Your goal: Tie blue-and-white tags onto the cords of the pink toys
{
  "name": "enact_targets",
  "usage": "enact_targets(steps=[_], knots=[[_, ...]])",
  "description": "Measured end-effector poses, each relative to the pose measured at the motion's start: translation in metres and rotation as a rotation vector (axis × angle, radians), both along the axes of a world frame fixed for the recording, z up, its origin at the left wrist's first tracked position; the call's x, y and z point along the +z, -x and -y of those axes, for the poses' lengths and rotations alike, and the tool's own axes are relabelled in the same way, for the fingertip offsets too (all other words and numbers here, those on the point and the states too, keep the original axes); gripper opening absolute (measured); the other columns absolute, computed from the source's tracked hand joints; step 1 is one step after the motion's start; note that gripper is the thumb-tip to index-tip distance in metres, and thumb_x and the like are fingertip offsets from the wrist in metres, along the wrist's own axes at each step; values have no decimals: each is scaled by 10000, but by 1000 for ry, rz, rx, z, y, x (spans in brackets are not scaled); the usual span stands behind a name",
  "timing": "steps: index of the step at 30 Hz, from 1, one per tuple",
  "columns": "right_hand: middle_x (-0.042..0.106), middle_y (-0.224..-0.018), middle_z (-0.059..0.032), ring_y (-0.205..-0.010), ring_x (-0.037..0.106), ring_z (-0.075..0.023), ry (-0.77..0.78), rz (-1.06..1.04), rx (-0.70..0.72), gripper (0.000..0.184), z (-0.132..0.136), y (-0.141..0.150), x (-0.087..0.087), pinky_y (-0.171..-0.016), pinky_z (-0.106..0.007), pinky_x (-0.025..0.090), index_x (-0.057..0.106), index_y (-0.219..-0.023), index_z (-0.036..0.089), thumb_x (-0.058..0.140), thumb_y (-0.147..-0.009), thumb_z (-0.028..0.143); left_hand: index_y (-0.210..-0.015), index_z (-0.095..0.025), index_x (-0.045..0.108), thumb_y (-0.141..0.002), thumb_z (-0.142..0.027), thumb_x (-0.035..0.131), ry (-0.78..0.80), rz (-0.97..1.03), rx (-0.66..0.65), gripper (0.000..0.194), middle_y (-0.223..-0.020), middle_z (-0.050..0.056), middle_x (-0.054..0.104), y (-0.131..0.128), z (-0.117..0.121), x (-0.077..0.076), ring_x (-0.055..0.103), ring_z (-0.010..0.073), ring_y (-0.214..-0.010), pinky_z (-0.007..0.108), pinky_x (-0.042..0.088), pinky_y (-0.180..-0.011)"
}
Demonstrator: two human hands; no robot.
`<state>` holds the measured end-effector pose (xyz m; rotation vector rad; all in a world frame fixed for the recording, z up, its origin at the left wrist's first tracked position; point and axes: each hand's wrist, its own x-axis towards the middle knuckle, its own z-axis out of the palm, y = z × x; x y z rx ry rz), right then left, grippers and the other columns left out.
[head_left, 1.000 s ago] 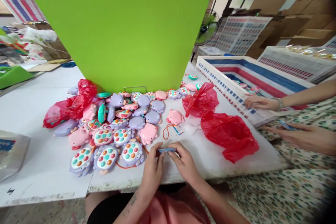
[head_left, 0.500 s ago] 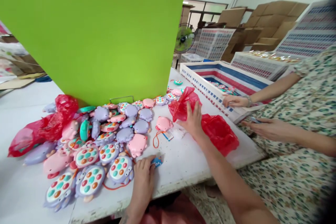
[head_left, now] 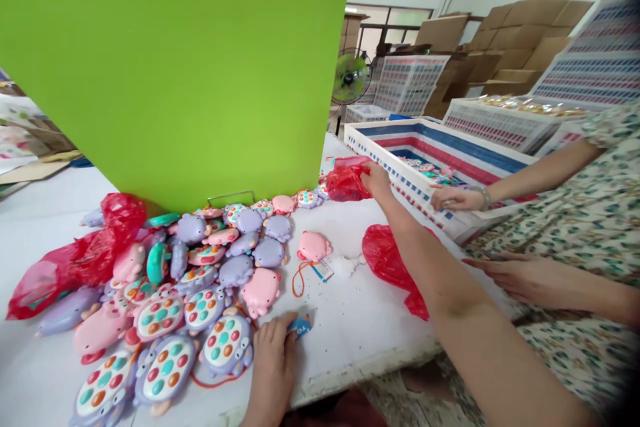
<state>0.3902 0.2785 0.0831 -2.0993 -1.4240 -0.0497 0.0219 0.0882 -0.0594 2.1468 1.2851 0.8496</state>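
My left hand [head_left: 270, 363] rests at the near edge of the table, its fingers on a small blue tag [head_left: 300, 325]. Just left of it lies a lilac-and-white button toy [head_left: 225, 345], one of a heap of pink and lilac animal-shaped toys [head_left: 235, 271]. My right hand [head_left: 376, 180] reaches far across and grips a crumpled red plastic bag [head_left: 349, 181]. A lone pink toy [head_left: 314, 247] lies apart, with an orange cord [head_left: 298, 280] and a small card label [head_left: 323, 271] beside it. A second red bag [head_left: 385, 260] is partly hidden under my right forearm.
A co-worker's hand [head_left: 455, 199] rests on the rim of a striped white tray [head_left: 425, 145] holding small toys; their other hand [head_left: 515, 277] lies nearby. A green board [head_left: 165, 67] stands behind the heap. A third red bag [head_left: 75, 263] lies on the white table [head_left: 360, 340].
My right hand has moved farther out toward the tray, pushing the red bag back. My left hand stays near the blue tag. The view has turned slightly.
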Motion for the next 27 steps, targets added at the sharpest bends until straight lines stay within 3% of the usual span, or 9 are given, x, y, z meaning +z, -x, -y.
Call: enact_targets(steps=[3, 6, 9, 11, 13, 15, 20, 27], knots=[[623, -1075, -160, -998, 591, -229, 83, -5, 98, 388, 7, 12, -1, -887, -284, 399, 571, -1139, -6, 496, -820, 202, -1092, -217, 614, -885, -280, 428, 14, 4, 7, 285, -1028, 97, 661, 0, 1, 2, 595, 254, -919, 429, 457, -798], [592, -1162, -164, -1013, 584, -271, 90, 11, 170, 585, 36, 37, -3, -894, -334, 438, 543, -1212, 84, 702, -654, 159, -1093, -218, 613, -876, -293, 451, 19, 32, -1, 281, -1018, 90, 665, 0, 2, 2, 601, 245, -915, 428, 459, -810], [478, -1302, -161, -1216, 435, -284, -160, 1, 227, 485, 86, 77, -13, -1006, -423, 362, 498, -1261, 143, 570, -781, 142, -1119, -206, 590, -883, -310, 441, 75, 119, 19, 298, -1054, 99, 648, 0, 2, 4, 585, 244, -974, 427, 450, -851], [555, -1195, -111, -1148, 494, -227, -286, -180, 416, 333, 126, 113, -28, -961, -384, 417, 556, -1181, 193, 489, -854, 180, -1140, -188, 561, -884, -329, 439, 143, 204, 45, 316, -1078, 109, 631, 0, 3, 8, 577, 242, -994, 414, 453, -860], [590, -1141, -75, -1034, 561, -189, -106, -434, 681, 311, 164, 150, -51, -861, -319, 480, 569, -1161, 220, 530, -853, 248, -1145, -176, 535, -878, -349, 451, 211, 279, 62, 329, -1085, 113, 620, -1, 5, 14, 581, 237, -984, 402, 460, -857], [600, -1119, -56, -965, 584, -166, 69, -665, 806, 363, 194, 183, -75, -820, -285, 488, 550, -1194, 223, 566, -833, 254, -1128, -173, 523, -872, -366, 461, 257, 327, 58, 326, -1071, 107, 618, -2, 8, 18, 586, 232, -966, 396, 465, -857], [622, -898, -8, -832, 573, -136, 115, -951, 671, 246, 221, 216, -118, -743, -247, 474, 598, -1044, 179, 523, -811, 158, -1096, -166, 521, -884, -363, 437, 240, 302, 8, 301, -1033, 99, 607, -4, 17, 16, 580, 223, -955, 415, 466, -870], [612, -924, -11, -844, 567, -136, 10, -1000, 611, 245, 223, 216, -127, -754, -247, 473, 580, -1038, 180, 529, -799, 156, -1191, -194, 527, -880, -312, 456, 7, 166, -12, 340, -1126, 114, 508, -4, 15, 9, 532, 230, -1065, 457, 445, -941]])
